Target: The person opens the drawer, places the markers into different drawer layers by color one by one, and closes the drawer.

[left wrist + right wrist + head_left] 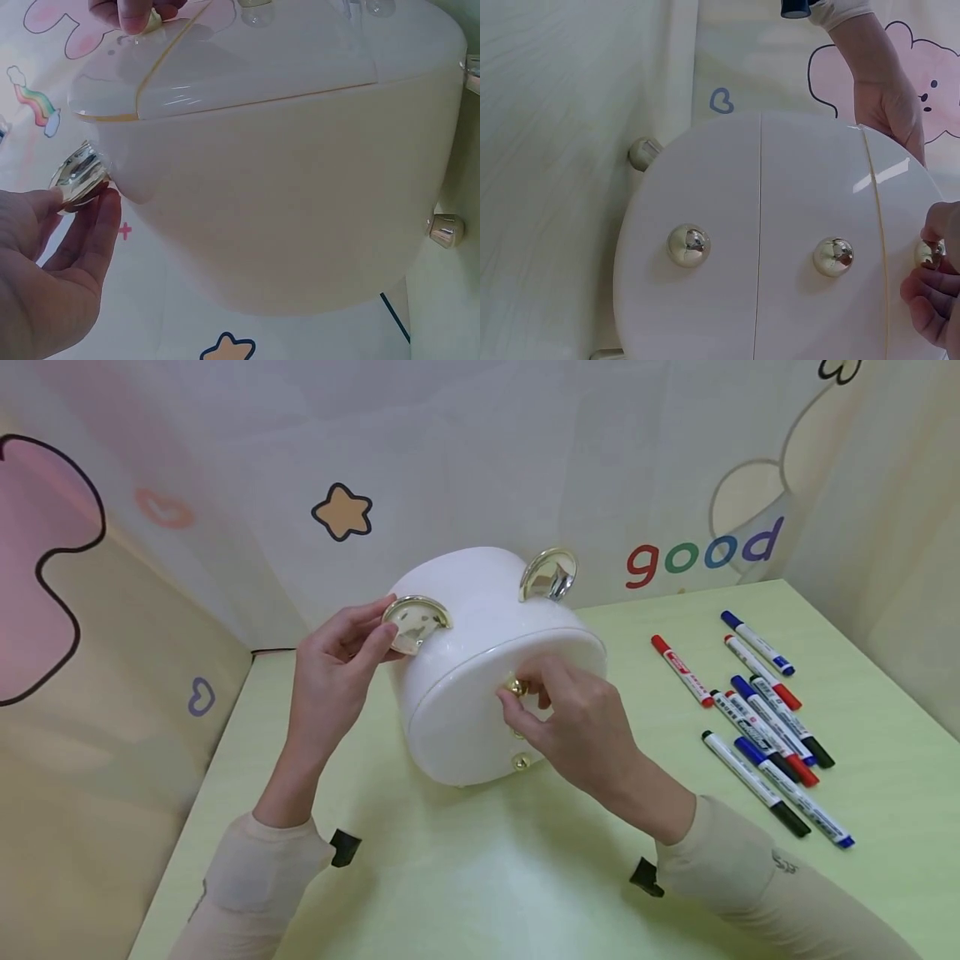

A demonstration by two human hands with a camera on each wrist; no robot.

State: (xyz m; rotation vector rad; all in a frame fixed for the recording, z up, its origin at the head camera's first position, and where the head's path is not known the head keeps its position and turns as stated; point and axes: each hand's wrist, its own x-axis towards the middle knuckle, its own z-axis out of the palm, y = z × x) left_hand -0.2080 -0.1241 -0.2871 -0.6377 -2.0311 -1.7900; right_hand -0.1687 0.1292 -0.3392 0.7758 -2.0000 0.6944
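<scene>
A white rounded storage box point(457, 718) with gold ears stands on short gold feet point(447, 230). Between thumb and fingers, my left hand point(330, 668) holds the left gold ear point(414, 625). My right hand point(581, 718) pinches the top gold knob point(930, 255) on the box front. Two more knobs, a middle one point(832, 256) and a lower one point(688, 245), sit in line below it. Thin seams divide the front into sections in the right wrist view. The right gold ear point(551, 575) is untouched.
To the right of the box, several whiteboard markers point(757, 718) in red, blue and black lie on the light green table point(247, 760). A printed curtain point(480, 452) hangs close behind the box. Black camera mounts point(345, 848) stick out at both wrists.
</scene>
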